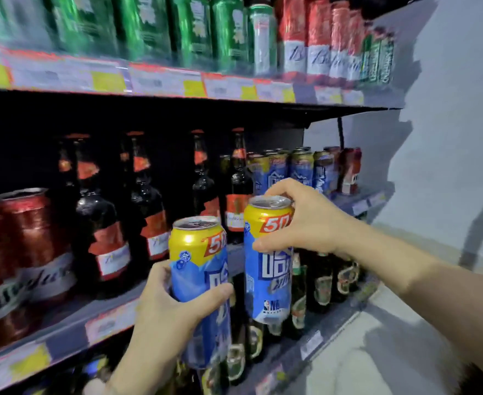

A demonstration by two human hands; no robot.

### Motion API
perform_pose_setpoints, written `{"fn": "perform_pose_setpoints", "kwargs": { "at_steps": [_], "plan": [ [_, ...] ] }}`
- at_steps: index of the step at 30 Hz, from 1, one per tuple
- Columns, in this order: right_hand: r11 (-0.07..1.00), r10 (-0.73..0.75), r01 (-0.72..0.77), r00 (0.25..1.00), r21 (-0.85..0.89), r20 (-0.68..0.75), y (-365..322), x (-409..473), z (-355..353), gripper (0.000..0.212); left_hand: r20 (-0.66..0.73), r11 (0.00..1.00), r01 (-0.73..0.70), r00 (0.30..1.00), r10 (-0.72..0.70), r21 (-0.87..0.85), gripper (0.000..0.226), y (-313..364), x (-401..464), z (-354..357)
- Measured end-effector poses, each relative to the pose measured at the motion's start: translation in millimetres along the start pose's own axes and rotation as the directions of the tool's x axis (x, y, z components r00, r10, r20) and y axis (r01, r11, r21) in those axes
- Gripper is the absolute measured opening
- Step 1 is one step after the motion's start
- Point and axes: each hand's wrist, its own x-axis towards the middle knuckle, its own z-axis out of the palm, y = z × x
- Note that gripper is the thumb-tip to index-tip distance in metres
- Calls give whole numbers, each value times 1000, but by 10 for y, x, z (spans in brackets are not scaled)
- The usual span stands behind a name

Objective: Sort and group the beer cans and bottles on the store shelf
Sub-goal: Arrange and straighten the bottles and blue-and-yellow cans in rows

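Nearest the lens, a tall blue-and-yellow can [199, 280] is gripped by the left hand [163, 312], fingers curled behind its lower body and the thumb laid across the front. It is held upright, clear of the shelving, in front of the middle shelf edge [63, 334]. Just beside it, a little higher and not quite touching, a second matching can [267, 260] is held by the right hand [303, 220]: the upper part is clasped from the side, fingers arched over the silver lid, thumb pressed against the blue label. This one too hangs in the air, well off any shelf.

Behind the two, on the middle shelf, a cluster of the same blue cans [300, 169] is seen standing toward the right end, with a few red cans [350, 171] beside them at the very end. To the left, dark brown bottles with red labels [146, 195] are ranked in a row, and large red cans [29, 252] are parked at the far left. Up on the top shelf, green cans [154, 27] are lined along the left and centre, red-and-white cans [317, 38] follow on the right, and price tags [163, 81] are strung along the rail. Below, green-labelled bottles [323, 283] are stood on the lowest shelf. Much of it is blurred, so brand lettering cannot be read with confidence.
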Motion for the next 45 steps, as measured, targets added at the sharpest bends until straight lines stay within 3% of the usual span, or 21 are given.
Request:
{"fn": "perform_pose_setpoints", "kwargs": {
  "at_steps": [6,12,15,19,21,25,30,33,36,38,41,45],
  "plan": [
    [994,-10,4,998,-109,-55,761,565,-938,69,-6,995,-52,999,52,-83,62,18,618,1412],
    [985,-136,122,984,-118,-115,1198,1423,-1296,72,-237,984,-177,955,175,15,73,-12,1459,2238],
    [985,-142,127,981,-112,-135,1431,1798,-1185,77,-347,978,-169,916,201,122,61,-56,1792,2355],
    [991,-104,97,992,-96,-72,1766,2124,-1017,85,-430,984,-40,896,111,171,40,-173,2128,2475],
    [992,-90,85,995,-93,-50,1833,2218,-962,84,-450,981,16,890,74,194,39,-267,2231,2493],
    [992,-101,95,992,-87,-77,1881,2330,-845,58,-501,968,66,863,67,242,49,-461,2386,2494],
    [987,-163,163,977,-7,-138,2018,2224,-732,61,-501,949,4,850,163,315,41,-554,2363,2533],
    [967,-244,255,930,2,-273,2203,2047,-817,53,-499,935,-16,842,204,354,46,-594,2286,2579],
    [969,-170,239,834,65,-525,2593,2015,-1089,37,-485,904,-53,830,276,424,64,-665,2166,2622],
    [995,-22,75,814,67,-581,2956,2114,-1280,47,-461,888,-104,824,329,448,83,-719,2038,2684],
    [983,182,-161,875,85,-448,3358,2298,-1384,88,-407,860,-181,821,399,477,91,-809,1873,2795],
    [957,220,-162,946,239,-240,3454,2513,-1217,115,-366,823,-241,806,465,514,94,-947,1828,2831]
  ]
}}
